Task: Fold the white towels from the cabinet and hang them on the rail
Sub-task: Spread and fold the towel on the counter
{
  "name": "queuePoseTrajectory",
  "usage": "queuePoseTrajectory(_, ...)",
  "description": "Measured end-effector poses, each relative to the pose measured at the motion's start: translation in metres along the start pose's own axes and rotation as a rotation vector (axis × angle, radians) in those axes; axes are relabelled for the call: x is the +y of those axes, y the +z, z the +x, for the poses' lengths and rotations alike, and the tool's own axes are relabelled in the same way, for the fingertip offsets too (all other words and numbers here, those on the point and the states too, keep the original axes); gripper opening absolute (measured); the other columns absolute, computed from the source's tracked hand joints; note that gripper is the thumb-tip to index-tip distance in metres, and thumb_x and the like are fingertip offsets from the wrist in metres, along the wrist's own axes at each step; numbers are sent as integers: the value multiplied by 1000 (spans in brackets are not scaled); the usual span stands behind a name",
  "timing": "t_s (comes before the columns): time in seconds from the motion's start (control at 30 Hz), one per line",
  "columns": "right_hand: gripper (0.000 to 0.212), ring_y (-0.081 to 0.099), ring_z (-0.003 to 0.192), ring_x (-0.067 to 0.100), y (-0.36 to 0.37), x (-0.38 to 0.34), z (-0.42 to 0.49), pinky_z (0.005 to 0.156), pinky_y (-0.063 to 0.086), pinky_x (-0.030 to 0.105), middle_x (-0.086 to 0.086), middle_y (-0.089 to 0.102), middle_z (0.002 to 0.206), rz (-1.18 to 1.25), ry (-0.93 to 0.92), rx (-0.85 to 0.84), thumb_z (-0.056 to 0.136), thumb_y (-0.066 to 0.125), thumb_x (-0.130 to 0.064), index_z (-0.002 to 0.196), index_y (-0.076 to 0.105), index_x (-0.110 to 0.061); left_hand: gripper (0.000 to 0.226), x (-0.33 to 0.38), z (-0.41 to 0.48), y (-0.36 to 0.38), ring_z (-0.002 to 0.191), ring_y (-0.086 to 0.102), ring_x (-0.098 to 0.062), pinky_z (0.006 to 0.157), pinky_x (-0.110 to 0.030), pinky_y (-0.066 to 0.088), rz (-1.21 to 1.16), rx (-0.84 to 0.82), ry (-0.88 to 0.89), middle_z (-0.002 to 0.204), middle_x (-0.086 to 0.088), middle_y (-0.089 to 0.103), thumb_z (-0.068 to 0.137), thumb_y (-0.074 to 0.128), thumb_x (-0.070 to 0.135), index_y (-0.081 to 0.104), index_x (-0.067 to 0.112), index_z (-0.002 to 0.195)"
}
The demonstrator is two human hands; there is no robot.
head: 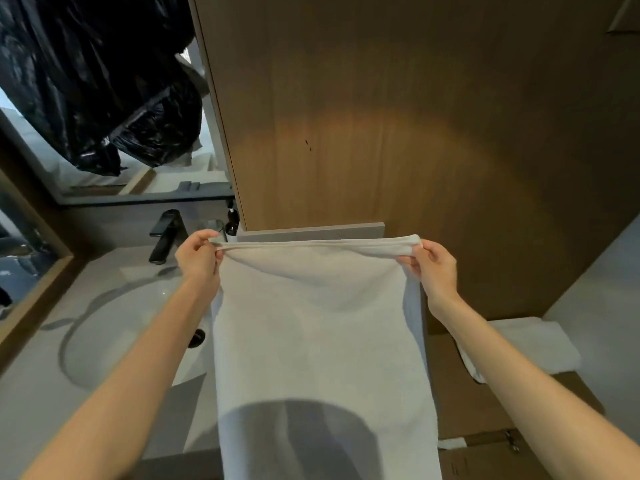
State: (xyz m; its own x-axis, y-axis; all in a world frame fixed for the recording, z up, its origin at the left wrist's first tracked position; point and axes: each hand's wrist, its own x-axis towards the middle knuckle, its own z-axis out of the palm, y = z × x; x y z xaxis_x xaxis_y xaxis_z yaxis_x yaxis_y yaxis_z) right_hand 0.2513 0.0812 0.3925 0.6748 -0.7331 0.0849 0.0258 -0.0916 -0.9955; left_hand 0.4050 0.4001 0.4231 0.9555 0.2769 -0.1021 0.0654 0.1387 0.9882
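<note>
both hands pinch the towel (322, 341) by its top corners, left hand (198, 258) and right hand (433, 266) spread wide so it hangs flat; probably squaring it for a fold

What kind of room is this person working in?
Most likely a bathroom, perhaps in a hotel. A round sink sits in the counter with a black faucet at its far edge, a mirror hangs above, and the left hand and right hand hold up a white towel.
</note>
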Motion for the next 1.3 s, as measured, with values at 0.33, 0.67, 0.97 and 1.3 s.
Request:
queuePoseTrajectory(0.33,18,68,87,15,42,90,74,84,54,31,2,67,93,-68,239,-89,99,53,-20,111,62,-10,49,-85,62,46,57,40,-13,55,-19,34,157,130,-65,67,-4,46,87,28,-20,53,18,70)
queuePoseTrajectory(0.67,19,63,80,30,73,148,109,60,40,27,4,61,76,-384,309,-74,98,51,-19,92,61,-5,37,-156,102,59,80,51,-23,59,-18,40,352,158,-86,80,-10,58,87,41,-12,58,17,71)
queuePoseTrajectory(0.97,46,48,120,26,97,158,77,93,44,39,22,42,140,-584,-100,-30,87,61,0,131,47,-1,39,-193,43,54,126,38,-27,107,-34,31,900,-354,339,135,-11,39,87,51,-5,57,10,122)
queuePoseTrajectory(1.3,53,18,146,40,144,200,15,108,3,74,-5,24,160,-1271,-456,-627,98,23,-52,149,28,-42,59,-234,12,67,147,-17,-14,119,-41,-11,1430,-612,553,160,10,-8,97,3,53,6,35,153)
